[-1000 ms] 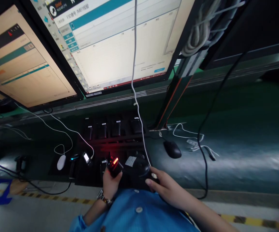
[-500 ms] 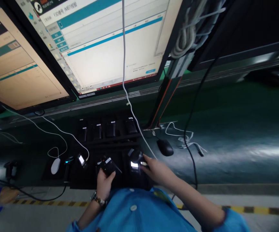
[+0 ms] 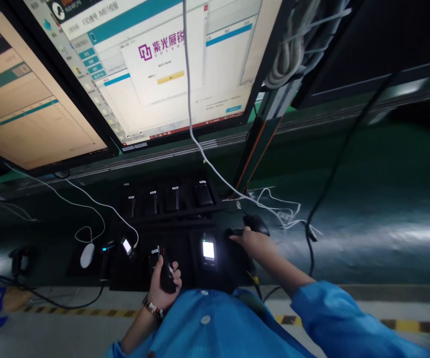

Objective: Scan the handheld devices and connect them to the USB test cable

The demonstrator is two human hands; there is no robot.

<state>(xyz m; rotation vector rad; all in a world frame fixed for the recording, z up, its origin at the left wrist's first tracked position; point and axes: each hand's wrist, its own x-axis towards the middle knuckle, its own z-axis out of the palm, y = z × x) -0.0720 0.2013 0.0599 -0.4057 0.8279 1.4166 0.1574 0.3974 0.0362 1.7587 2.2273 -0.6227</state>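
Note:
My left hand (image 3: 164, 281) is closed around a small black phone (image 3: 168, 276), held tilted on edge above the black tray. Farther right, my right hand (image 3: 254, 243) wraps round a dark tool that looks like a barcode scanner (image 3: 234, 232); much of it is hidden by the fingers and dark surroundings. A yellow-tipped cord (image 3: 254, 279) hangs below that hand. Between the hands lies another phone (image 3: 209, 251) with a bright white screen. Beside my left hand a labelled black phone (image 3: 154, 252) sits partly covered. A black mouse (image 3: 257, 224) is just behind my right hand.
Several black phones (image 3: 172, 199) stand in a tray row behind. A lit phone (image 3: 127, 246) on a white cord and a white mouse (image 3: 87, 255) lie left. Two monitors (image 3: 155, 74) rise behind. A hanging white cable (image 3: 215, 171) and black cable (image 3: 334, 174) cross the bench.
My right hand has moved right, away from the lit phone. My left hand has turned its phone on edge. Both hanging cables have shifted right. A pop-up window has appeared on the larger monitor.

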